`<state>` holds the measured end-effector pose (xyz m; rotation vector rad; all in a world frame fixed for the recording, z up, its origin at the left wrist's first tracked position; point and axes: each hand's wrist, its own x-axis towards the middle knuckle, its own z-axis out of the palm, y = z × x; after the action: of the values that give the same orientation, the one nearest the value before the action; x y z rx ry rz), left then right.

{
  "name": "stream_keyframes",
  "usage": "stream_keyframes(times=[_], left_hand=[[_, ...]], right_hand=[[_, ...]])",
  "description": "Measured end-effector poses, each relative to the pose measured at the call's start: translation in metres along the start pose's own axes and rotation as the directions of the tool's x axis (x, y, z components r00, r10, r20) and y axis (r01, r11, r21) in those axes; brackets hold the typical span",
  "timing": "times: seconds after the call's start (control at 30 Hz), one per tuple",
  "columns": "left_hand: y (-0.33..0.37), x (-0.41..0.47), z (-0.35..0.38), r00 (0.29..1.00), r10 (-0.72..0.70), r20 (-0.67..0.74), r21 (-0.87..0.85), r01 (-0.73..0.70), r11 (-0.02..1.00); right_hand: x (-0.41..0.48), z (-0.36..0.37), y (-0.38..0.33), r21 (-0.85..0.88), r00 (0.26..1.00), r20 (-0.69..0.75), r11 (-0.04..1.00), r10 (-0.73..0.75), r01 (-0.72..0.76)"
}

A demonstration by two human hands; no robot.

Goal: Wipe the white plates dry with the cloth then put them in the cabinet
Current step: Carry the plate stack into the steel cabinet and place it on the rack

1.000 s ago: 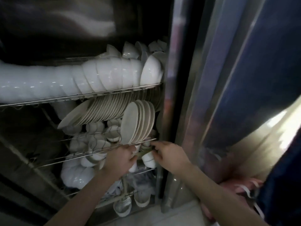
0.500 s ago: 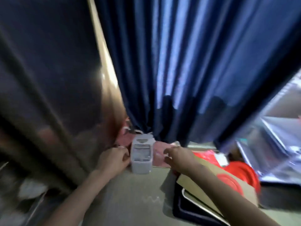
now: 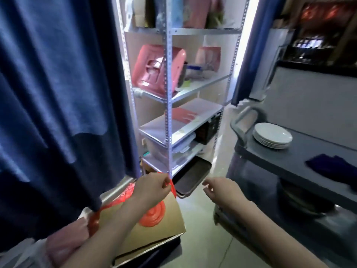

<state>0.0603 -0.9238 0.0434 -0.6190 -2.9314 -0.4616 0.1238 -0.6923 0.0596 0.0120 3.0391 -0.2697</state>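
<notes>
Item 1: white plates [image 3: 272, 137], a short stack, lay on the grey tabletop [image 3: 289, 157] to my right, near its handle end. I judged them glazed ceramic: stiff, heavy as a stack, slippery if wet, and chippable. They are best lifted singly by the rim, thumb on top.

Item 2: dark blue cloth [image 3: 336, 167], crumpled and soft, lay on the same tabletop, near the plates but apart from them.

Item 3: left hand [image 3: 152, 188], fingers loosely curled, held nothing I could see. It hung over a cardboard sheet [image 3: 154, 235].

Item 4: right hand [image 3: 222, 192], fingers relaxed and slightly curled, was empty and well short of the plates.

Room: a blue curtain [image 3: 58, 93] hung at left, a metal shelving rack [image 3: 169, 93] stood ahead, and the floor [image 3: 202, 238] was pale. No cabinet was in view.
</notes>
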Motion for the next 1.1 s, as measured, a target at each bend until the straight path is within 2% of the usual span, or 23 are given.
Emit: stream_keyframes(times=[0.17,0.3,0.47,0.57,0.7,0.87,0.97,1.1], left_hand=[[0.150,0.082,0.054,0.951,0.301,0.072,-0.040,-0.299,0.954],[0.248,0.122,0.090,0.857,0.494,0.146,-0.098,-0.484,0.869],[0.340,0.162,0.128,0.768,0.607,0.202,-0.172,-0.583,0.794],[0.372,0.193,0.152,0.746,0.621,0.240,-0.177,-0.595,0.784],[0.395,0.245,0.178,0.753,0.617,0.230,-0.193,-0.586,0.787],[0.411,0.330,0.210,0.813,0.533,0.235,-0.227,-0.487,0.843],[0.415,0.378,0.226,0.833,0.493,0.251,-0.234,-0.442,0.866],[0.413,0.428,0.246,0.884,0.421,0.205,-0.228,-0.375,0.899]], right_hand=[[-0.050,-0.036,0.142,0.095,0.965,-0.067,0.965,0.252,-0.245],[-0.087,-0.047,0.227,0.133,0.885,-0.117,0.891,0.450,-0.435],[-0.105,-0.046,0.304,0.184,0.782,-0.128,0.789,0.610,-0.586],[-0.092,-0.045,0.344,0.185,0.756,-0.115,0.762,0.644,-0.621],[-0.051,-0.049,0.391,0.177,0.762,-0.103,0.765,0.640,-0.619],[0.026,-0.058,0.456,0.177,0.761,-0.089,0.762,0.642,-0.623],[0.072,-0.062,0.491,0.180,0.778,-0.077,0.776,0.624,-0.604],[0.127,-0.063,0.525,0.204,0.809,-0.056,0.800,0.586,-0.565]])
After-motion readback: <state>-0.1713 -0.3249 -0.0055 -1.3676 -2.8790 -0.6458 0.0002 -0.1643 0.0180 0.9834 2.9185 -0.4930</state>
